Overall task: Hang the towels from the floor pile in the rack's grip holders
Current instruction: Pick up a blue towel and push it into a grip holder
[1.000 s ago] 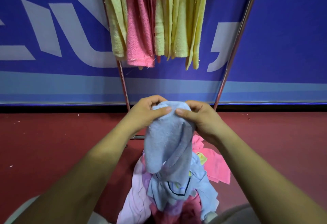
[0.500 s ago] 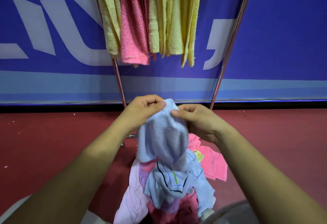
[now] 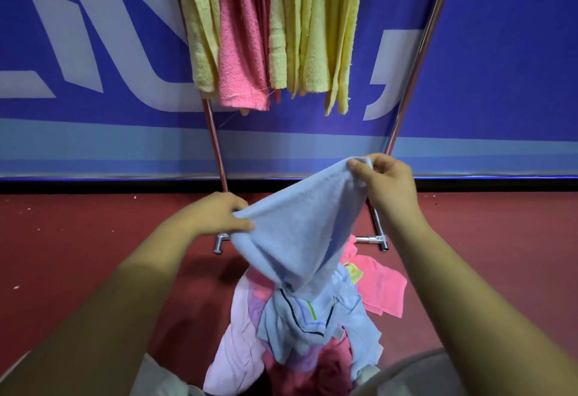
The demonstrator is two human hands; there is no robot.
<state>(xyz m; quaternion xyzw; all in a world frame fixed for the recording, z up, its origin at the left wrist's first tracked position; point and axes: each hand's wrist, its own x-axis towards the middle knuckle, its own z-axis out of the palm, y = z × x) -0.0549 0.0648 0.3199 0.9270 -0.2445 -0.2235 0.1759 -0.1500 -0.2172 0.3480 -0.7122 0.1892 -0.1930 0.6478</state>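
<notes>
Blue towel [image 3: 300, 233]: lifted off the floor pile [image 3: 316, 330] and stretched on a slant between both hands. Its lower end hangs onto the pile, touching a pale striped cloth [image 3: 309, 317].
Left hand [image 3: 215, 214]: grip closed in a pinch, thumb against fingers, on the towel's lower left edge.
Right hand [image 3: 387, 183]: grip closed on the upper corner, held higher, near the right post of the rack [image 3: 416, 60].
Holders: above the frame, not seen. Only the hung yellow towels [image 3: 316, 35] and a pink towel [image 3: 240, 51] show, packed close together.
Risk, slip: each grip takes only a thin bit of edge — a quick lift may pull the corner free and drop the towel back on the pile.
Risk, snag: the trailing end lies on the striped cloth, and terry catching there could drag a second piece up with it.
Risk, crowding: pushing a new towel in beside the packed ones could nudge a neighbour out of its holder.
Risk, rack: the pile sits just beside the foot bar [image 3: 370, 239] — a hard tug or a misplaced step there could shift the frame.
</notes>
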